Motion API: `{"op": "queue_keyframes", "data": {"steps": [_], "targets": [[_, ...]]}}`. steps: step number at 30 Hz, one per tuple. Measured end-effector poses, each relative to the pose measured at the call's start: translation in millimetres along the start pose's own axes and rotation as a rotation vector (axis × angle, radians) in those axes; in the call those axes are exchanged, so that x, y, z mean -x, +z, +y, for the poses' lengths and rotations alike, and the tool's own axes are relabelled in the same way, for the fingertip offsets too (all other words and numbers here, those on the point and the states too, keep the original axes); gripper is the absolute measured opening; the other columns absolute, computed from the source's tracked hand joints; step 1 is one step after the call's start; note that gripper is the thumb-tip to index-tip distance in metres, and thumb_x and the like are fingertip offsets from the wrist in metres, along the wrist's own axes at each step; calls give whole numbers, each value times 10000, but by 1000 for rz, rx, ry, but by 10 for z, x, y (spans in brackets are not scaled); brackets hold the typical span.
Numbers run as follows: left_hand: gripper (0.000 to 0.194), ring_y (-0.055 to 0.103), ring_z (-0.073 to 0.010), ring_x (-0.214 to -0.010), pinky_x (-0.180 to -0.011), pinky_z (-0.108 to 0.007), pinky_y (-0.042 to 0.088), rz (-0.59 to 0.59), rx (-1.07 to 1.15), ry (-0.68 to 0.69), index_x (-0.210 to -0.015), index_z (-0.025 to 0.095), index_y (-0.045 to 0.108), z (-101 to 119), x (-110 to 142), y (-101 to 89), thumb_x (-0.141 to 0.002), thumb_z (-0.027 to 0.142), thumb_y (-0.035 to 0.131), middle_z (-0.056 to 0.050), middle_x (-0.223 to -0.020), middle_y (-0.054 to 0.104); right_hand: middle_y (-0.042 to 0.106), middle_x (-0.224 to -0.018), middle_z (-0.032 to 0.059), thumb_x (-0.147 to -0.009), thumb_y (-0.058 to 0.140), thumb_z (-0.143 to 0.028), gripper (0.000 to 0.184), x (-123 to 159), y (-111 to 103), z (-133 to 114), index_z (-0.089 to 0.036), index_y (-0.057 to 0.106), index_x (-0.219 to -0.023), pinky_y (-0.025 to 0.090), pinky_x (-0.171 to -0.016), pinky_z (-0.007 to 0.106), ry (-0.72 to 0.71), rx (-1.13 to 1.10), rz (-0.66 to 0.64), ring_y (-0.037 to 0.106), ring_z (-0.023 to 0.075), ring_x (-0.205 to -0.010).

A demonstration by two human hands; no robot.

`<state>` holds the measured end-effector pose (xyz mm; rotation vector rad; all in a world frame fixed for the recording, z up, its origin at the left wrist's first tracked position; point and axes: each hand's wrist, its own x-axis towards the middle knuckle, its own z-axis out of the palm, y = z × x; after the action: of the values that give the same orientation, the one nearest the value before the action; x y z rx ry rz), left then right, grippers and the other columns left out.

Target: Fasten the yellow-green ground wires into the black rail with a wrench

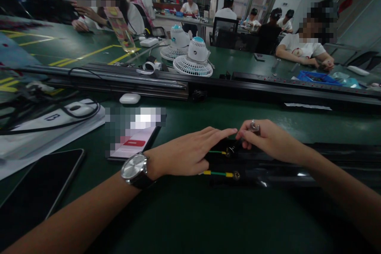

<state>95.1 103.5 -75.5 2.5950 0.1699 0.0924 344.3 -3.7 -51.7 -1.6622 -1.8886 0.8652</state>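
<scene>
My left hand, wearing a silver watch, lies palm down with fingers stretched out over two green-and-yellow wires. Its index fingertip reaches to the fingers of my right hand. The right fingers are pinched together above a dark small part, and what they hold is not clear. A silver ring-like piece shows at a right finger. The upper wire ends at a ring terminal beside the dark part. Nearer to me, a second ring terminal lies by a glossy black bar.
A lit phone and a dark phone lie left. Beyond them are a white earbud case and a long black rail. Two white fans stand behind it. A blue tray is near a seated person.
</scene>
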Motion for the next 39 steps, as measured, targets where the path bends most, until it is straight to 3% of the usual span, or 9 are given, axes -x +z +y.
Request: {"op": "queue_keyframes", "data": {"steps": [5, 15, 30, 39], "targets": [[932, 461, -275, -1429, -1204, -440, 377, 24, -46, 18, -1637, 288, 141, -72, 22, -47, -845, 117, 602, -87, -1605, 396, 751, -842, 7, -1048, 543, -349, 255, 19, -87, 19, -184, 733, -1006, 523, -705, 264, -41, 4, -67, 695, 150, -758], [838, 533, -279, -1342, -1129, -450, 437, 45, -106, -38, -1646, 336, 142, -204, 65, -119, -943, 203, 578, -84, -1522, 487, 787, -936, 17, -1026, 583, -261, 199, 21, -202, 69, -207, 761, -1097, 545, -745, 255, -88, 12, -166, 731, 159, -829], [767, 582, -253, -1242, -1087, -419, 445, 85, -149, -50, -1631, 304, 198, -268, 52, -56, -961, 162, 543, -90, -1397, 563, 795, -974, 52, -1012, 613, -375, 264, -124, -339, -71, -190, 780, -1099, 530, -780, 311, -115, 50, -344, 737, 209, -893], [781, 592, -247, -1192, -1065, -412, 448, 85, -181, -44, -1633, 295, 189, -259, 48, -46, -955, 159, 553, -90, -1356, 568, 790, -1043, 38, -998, 611, -311, 230, -190, -418, -211, -200, 773, -1118, 502, -817, 315, -117, 159, -454, 716, 207, -951]]}}
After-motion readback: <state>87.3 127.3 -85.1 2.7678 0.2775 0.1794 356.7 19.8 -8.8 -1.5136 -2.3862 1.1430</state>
